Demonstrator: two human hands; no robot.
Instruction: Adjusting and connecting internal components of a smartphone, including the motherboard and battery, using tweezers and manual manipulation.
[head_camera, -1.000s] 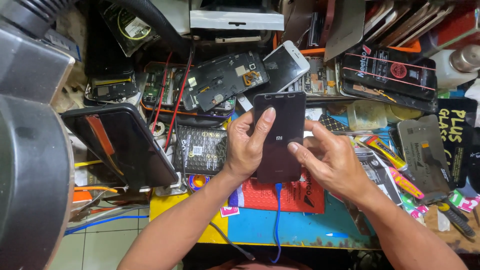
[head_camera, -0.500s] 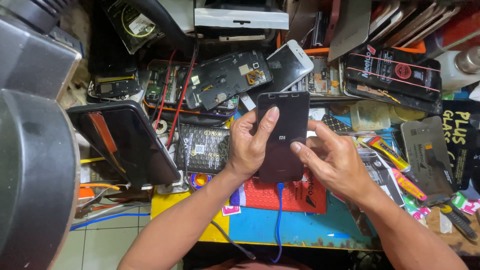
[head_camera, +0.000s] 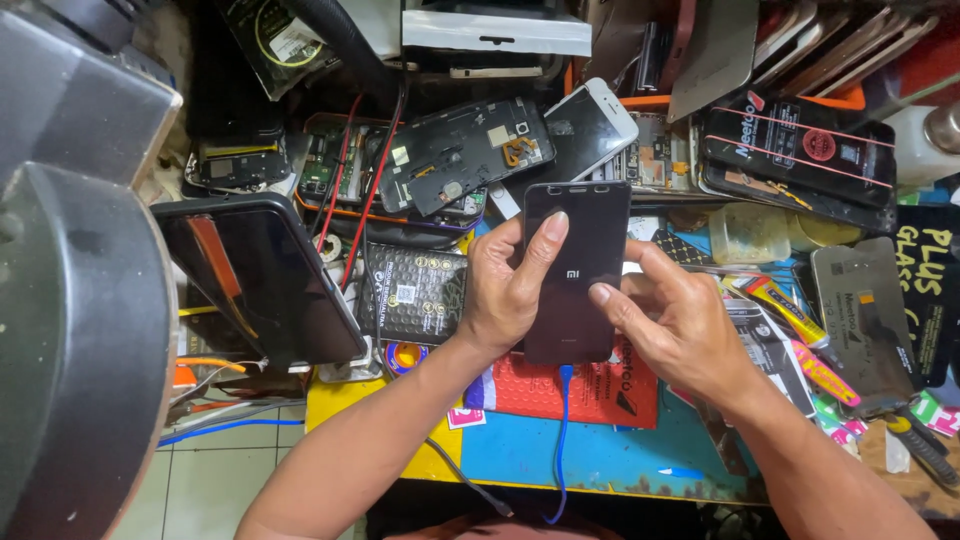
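Below, a cluttered blue-and-yellow workbench (head_camera: 620, 455) fills the frame, tiled floor at lower left. At centre, the left hand (head_camera: 505, 295) grips a black smartphone (head_camera: 577, 270), back up, while the right hand (head_camera: 675, 325) pinches its right edge. A blue cable (head_camera: 560, 440) hangs from the phone. Opened phones (head_camera: 460, 155) crowd the top; a dark tablet (head_camera: 255, 275) leans at left.

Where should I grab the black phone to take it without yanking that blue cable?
Judging by its pose, grip the black phone by its long side edges near the top, coming from above: the blue cable plugs into its bottom edge, and both hands already cover the lower half.
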